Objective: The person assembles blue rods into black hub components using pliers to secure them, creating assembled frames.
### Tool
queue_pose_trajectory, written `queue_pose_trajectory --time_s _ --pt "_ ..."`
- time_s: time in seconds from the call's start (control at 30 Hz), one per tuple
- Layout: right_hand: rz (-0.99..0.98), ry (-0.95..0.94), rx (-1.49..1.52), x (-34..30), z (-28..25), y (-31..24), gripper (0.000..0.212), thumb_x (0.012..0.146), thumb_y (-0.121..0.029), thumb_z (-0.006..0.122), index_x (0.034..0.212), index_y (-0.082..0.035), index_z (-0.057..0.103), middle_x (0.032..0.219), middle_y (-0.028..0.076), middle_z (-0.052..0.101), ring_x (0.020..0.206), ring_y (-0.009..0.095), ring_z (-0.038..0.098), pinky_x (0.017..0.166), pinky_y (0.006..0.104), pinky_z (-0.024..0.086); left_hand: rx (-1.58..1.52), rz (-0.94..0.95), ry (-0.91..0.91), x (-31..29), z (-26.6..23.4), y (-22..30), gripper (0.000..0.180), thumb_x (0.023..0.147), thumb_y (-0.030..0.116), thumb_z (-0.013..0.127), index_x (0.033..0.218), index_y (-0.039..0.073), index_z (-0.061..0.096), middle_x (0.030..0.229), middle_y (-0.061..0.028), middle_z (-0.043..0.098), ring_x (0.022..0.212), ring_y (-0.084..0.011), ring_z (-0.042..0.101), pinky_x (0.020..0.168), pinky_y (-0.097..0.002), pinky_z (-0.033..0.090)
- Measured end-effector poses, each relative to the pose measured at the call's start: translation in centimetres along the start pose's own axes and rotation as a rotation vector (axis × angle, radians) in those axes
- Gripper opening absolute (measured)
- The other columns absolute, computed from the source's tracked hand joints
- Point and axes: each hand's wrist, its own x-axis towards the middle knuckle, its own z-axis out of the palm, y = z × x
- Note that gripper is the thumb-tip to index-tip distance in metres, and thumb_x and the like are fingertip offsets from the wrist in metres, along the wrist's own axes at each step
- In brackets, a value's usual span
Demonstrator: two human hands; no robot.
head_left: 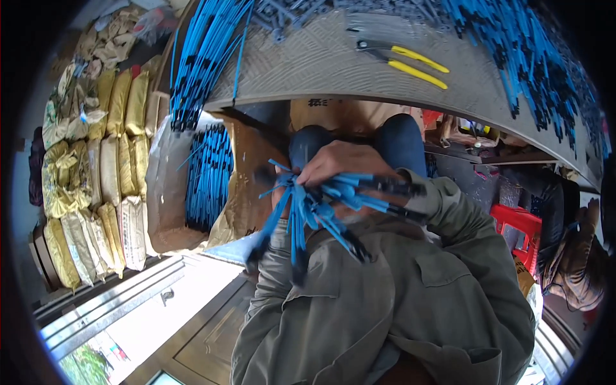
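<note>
Above my lap, both hands gather around a loose bundle of thin blue plastic sticks with black ends (311, 208), which fan out in several directions. My right hand (343, 160) is closed over the top of the bundle, its fingers bent down onto the sticks. Close beside it on the left, my left hand (280, 194) is closed around the sticks' gathered part and is largely hidden behind them. Some of the black ends are smeared by motion.
On the grey table (301, 61) ahead lie yellow-handled pliers (417, 64), blue stick piles (208, 51) and grey plastic pieces (289, 13). An open sack (240, 179) at left holds more sticks. Beyond it are stacked yellow sacks (109, 167). A red stool (520, 228) and another person (581, 263) are at right.
</note>
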Motion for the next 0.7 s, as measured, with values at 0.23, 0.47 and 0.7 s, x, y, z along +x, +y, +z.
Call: queue_pose_trajectory --time_s 0.23,0.47,0.7 --pt "0.143 0.103 0.049 0.9 0.3 3.0 0.032 0.074 -0.02 0.075 0.096 -0.003 0.059 0.083 0.006 0.06 0.072 0.012 0.056 0.062 0.0251 0.044 0.281 0.231 -0.133 -4.3 10.0 5.0 0.055 0.081 0.043 0.061 0.111 -0.001 0.052 0.095 -0.0051 0.057 0.086 -0.0139 0.054 0.081 -0.0291 0.043" --pt "0.433 -0.003 0.155 2.1 0.0 3.0 0.021 0.08 -0.017 0.067 0.087 0.0 0.058 0.085 0.009 0.057 0.081 0.018 0.056 0.07 0.03 0.043 0.246 0.342 -0.092 -3.5 11.2 5.5 0.052 0.071 0.035 0.074 0.102 -0.001 0.053 0.087 -0.0017 0.055 0.078 -0.011 0.051 0.071 -0.0247 0.042" --pt "0.261 -0.023 0.067 3.4 0.4 3.6 0.022 0.075 -0.016 0.072 0.085 -0.003 0.058 0.081 0.008 0.055 0.076 0.017 0.054 0.065 0.0287 0.041 0.53 0.308 -0.406 -3.3 11.1 8.1 0.034 0.078 0.031 0.07 0.085 0.002 0.055 0.076 -0.0034 0.055 0.066 -0.0123 0.052 0.06 -0.0252 0.041"
